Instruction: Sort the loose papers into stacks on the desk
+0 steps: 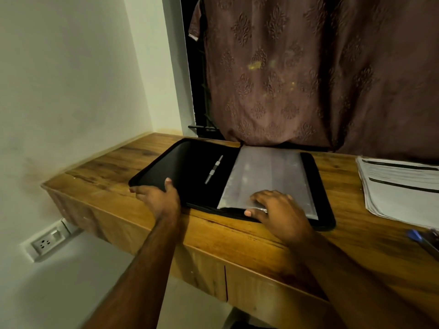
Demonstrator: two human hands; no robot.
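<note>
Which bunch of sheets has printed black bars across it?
The paper stack at the desk's right edge, apart from the folder. The clear sleeves inside the folder, under the right hand, look blank.

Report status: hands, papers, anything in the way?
Left hand grips open folder's left cover edge. Right hand on its clear sleeves. Paper stack lies at right. Nothing blocking.

1. A black folder [190, 162] lies open on the wooden desk [249, 238].
2. The left hand [158, 194] holds the folder's near left edge, thumb on top.
3. The right hand [276, 208] pinches the near edge of the clear plastic sleeves [268, 174] inside.
4. A silver clip bar [213, 169] sits in the folder's middle.
5. A stack of printed papers [401, 188] lies on the desk, off to the right.
6. A brown curtain [320, 67] hangs behind.
</note>
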